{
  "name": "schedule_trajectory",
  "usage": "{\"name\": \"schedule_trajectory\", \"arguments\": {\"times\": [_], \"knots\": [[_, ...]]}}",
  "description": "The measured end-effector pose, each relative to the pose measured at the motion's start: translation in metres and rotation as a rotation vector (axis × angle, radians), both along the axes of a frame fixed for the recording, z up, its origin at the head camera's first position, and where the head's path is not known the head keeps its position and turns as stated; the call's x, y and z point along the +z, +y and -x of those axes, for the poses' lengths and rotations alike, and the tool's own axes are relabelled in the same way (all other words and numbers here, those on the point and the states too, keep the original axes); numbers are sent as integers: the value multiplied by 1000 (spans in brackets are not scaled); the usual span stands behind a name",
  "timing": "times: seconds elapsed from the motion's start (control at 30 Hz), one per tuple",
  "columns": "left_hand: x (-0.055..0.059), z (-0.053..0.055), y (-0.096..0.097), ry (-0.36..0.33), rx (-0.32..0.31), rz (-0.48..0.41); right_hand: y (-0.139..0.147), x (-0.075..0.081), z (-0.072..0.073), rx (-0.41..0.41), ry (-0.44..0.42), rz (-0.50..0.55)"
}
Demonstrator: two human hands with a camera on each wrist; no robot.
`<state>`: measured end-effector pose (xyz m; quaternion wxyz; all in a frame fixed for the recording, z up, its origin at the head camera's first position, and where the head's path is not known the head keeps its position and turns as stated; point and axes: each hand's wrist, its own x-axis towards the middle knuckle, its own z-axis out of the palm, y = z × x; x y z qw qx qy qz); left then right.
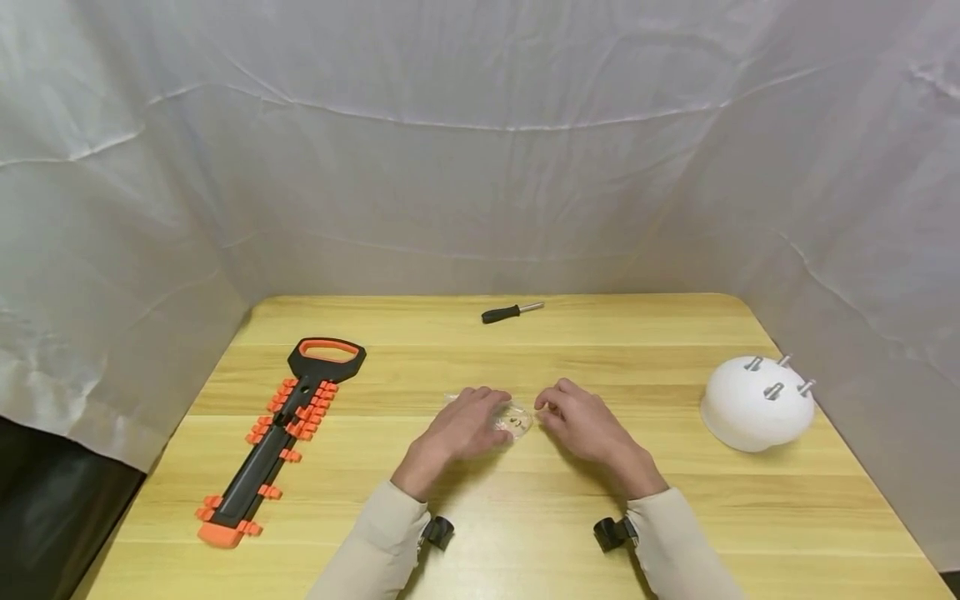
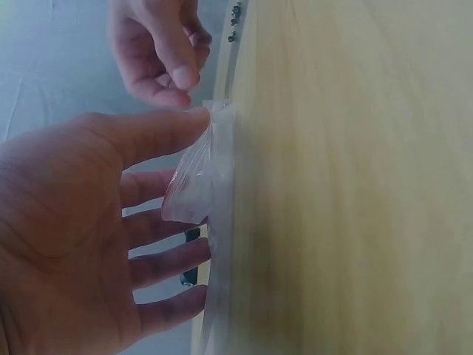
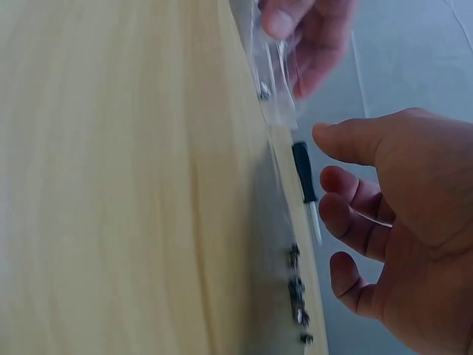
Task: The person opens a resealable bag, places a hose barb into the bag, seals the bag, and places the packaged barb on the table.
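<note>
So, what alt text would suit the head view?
A left hand touches a clear plastic bag on a wooden table, right hand nearby. A screwdriver lies beyond, a black-and-orange object left, a white dome right.

Worktop (image 1: 615, 350): light wood, plank grain. On it: black-handled screwdriver (image 1: 501, 315) near far edge; long black-and-orange rack (image 1: 258, 469) lying slantwise at left, handle end farther; white rounded body (image 1: 750, 410) at right, four metal posts up. Near middle, clear plastic bag (image 2: 194, 191); small metal pieces (image 3: 297, 294) nearby, maybe on clear plastic, can't tell.
</note>
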<state>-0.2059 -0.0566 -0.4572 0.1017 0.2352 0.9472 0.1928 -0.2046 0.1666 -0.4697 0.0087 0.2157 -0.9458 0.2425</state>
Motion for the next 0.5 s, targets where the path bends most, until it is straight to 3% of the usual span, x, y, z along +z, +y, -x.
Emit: {"name": "schedule_trajectory", "arguments": {"times": [0.5], "knots": [[-1, -1, -1, 0, 16, 5, 40, -2, 3, -83, -11, 12]]}}
